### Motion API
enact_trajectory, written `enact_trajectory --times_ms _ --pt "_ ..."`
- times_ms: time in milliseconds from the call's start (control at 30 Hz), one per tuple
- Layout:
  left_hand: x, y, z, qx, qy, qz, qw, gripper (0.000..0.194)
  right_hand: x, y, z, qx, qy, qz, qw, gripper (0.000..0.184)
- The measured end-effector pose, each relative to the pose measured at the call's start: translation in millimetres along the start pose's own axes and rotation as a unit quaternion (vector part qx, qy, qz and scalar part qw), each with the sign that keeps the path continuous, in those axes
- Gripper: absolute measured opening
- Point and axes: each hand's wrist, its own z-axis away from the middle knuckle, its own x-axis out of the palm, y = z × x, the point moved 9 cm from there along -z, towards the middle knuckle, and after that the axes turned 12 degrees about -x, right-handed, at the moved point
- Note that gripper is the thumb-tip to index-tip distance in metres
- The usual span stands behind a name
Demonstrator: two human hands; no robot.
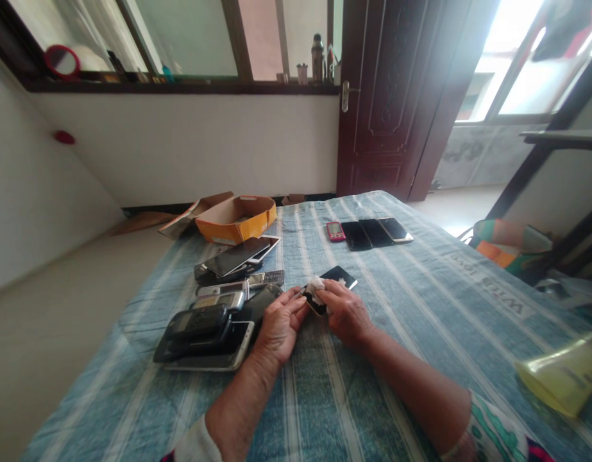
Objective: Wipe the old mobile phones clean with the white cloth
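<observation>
A dark-screened smartphone (337, 277) lies slantwise between my hands at the middle of the table. My left hand (282, 323) grips its near left end between thumb and fingers. Bunched in my right hand (347, 312) is a white tissue (317, 290), pressed against the phone's screen. My right fingers cover part of the phone. Left of my left hand lies a heap of old phones, among them a keypad phone (265, 278), a silver phone (222, 297), a black phone (199, 321) and a larger white-edged device (242, 346) at the bottom.
An orange cardboard box (238, 226) stands open behind the heap. Farther back lie a pink phone (335, 231) and several dark smartphones (375, 233) in a row. A yellow plastic packet (560, 378) rests at the right edge of the striped tablecloth (421, 333).
</observation>
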Motion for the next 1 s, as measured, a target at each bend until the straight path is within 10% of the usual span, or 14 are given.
enact_trajectory --times_ms 433,733,1000 --pt "-1.4 -4.7 -2.9 -0.017 0.003 0.0 1.0 0.025 -0.5 -5.5 -2.7 -0.022 0.002 -0.023 0.999 0.041" --pt "0.2 -2.4 0.1 0.009 0.017 -0.03 0.999 0.023 -4.5 57.8 12.1 0.139 -0.052 0.051 0.988 0.044" --pt "-3.4 3.7 0.0 0.058 0.02 -0.087 0.994 0.034 -24.2 103.8 26.9 0.241 0.092 -0.045 0.965 0.041"
